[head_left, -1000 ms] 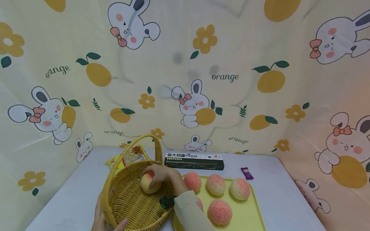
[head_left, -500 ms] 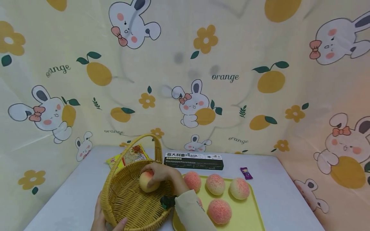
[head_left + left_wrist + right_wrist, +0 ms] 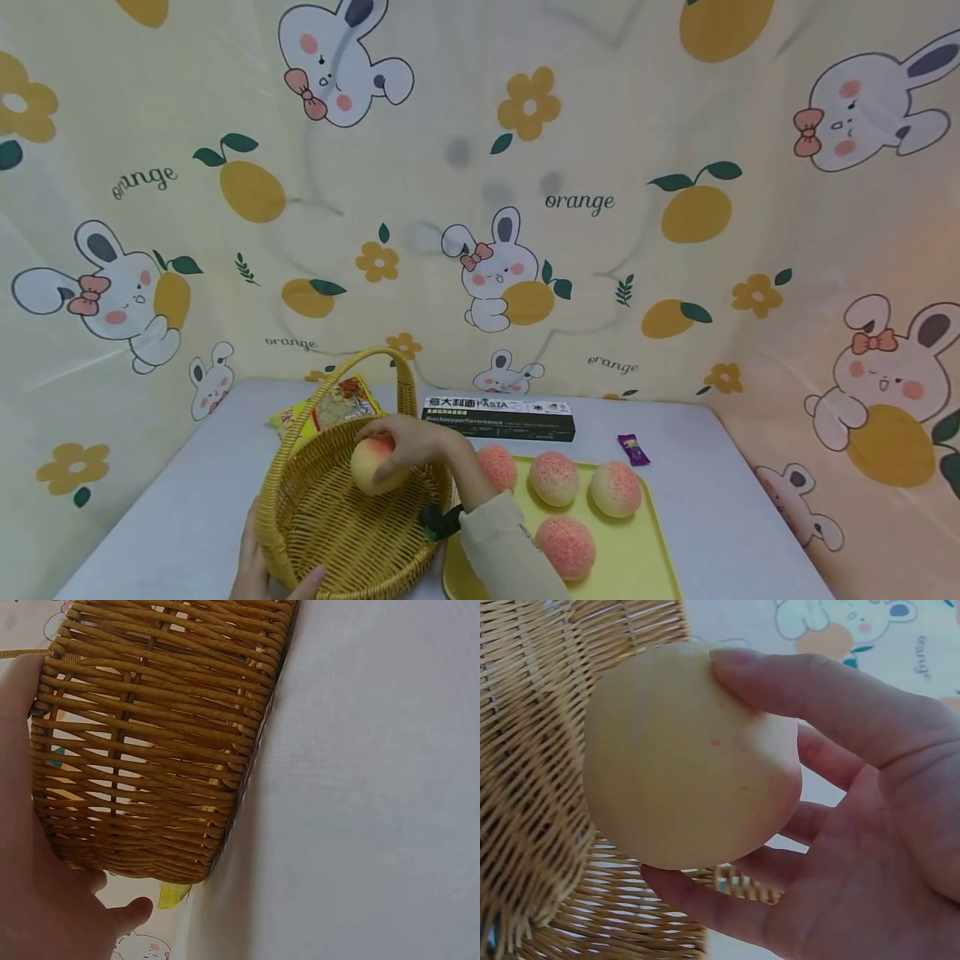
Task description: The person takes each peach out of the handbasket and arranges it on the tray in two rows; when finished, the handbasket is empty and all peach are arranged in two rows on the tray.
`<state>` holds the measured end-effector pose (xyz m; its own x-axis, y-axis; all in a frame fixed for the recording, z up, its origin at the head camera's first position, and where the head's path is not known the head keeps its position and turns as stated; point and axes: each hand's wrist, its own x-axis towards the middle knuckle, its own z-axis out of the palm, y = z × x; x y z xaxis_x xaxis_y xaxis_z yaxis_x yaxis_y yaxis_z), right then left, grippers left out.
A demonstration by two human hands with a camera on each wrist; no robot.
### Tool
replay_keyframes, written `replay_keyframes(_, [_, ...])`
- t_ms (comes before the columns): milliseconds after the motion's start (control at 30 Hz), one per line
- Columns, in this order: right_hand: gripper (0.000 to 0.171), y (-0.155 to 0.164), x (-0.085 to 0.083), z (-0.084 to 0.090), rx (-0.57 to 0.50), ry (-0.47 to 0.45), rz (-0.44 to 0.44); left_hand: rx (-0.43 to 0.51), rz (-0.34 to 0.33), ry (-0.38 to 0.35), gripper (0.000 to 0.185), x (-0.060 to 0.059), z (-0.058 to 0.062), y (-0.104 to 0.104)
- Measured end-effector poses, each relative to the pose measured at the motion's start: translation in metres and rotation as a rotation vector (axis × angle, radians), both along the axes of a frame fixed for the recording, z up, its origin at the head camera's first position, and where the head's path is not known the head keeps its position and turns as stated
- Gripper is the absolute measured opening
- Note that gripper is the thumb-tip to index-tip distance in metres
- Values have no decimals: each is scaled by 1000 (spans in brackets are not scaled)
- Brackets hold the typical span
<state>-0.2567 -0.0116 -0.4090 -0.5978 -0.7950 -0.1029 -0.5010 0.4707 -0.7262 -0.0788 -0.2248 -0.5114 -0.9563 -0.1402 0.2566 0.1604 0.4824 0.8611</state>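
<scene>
My right hand (image 3: 408,446) grips a pale yellow, pink-blushed peach (image 3: 371,467) over the inside of a woven wicker basket (image 3: 330,533). Close up in the right wrist view, thumb and fingers curl round the peach (image 3: 682,757) with the basket weave (image 3: 532,787) beside and under it. My left hand (image 3: 258,575) holds the basket's near left wall; in the left wrist view the palm and fingers (image 3: 45,900) lie against the wicker (image 3: 150,735). Several pink peaches (image 3: 564,546) rest on a yellow tray (image 3: 645,558) to the right of the basket.
Along the table's back stand a dark pasta box (image 3: 498,417), a yellow snack packet (image 3: 330,408) behind the basket handle, and a small purple candy (image 3: 633,450). A cartoon rabbit-and-orange cloth backs the pale table (image 3: 750,517).
My right hand has carried the peach slightly left and a little up over the basket. The left hand has kept its hold on the basket wall.
</scene>
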Motion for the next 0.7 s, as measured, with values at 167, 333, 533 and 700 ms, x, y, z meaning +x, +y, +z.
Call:
replay_keyframes(167, [56,11,2,11,-47,25,70,-33,14,7,98,0,-2,1])
replay_keyframes(333, [56,25,1,16,-123,3,115,-44,38,2,99,0,-2,1])
replay_keyframes(533, [56,46,3,19,-178,8,91,-5,40,19,99,1,-3,3])
replay_keyframes(700, [57,65,9,23,-217,-3,60,-21,47,40,94,2,-4,4])
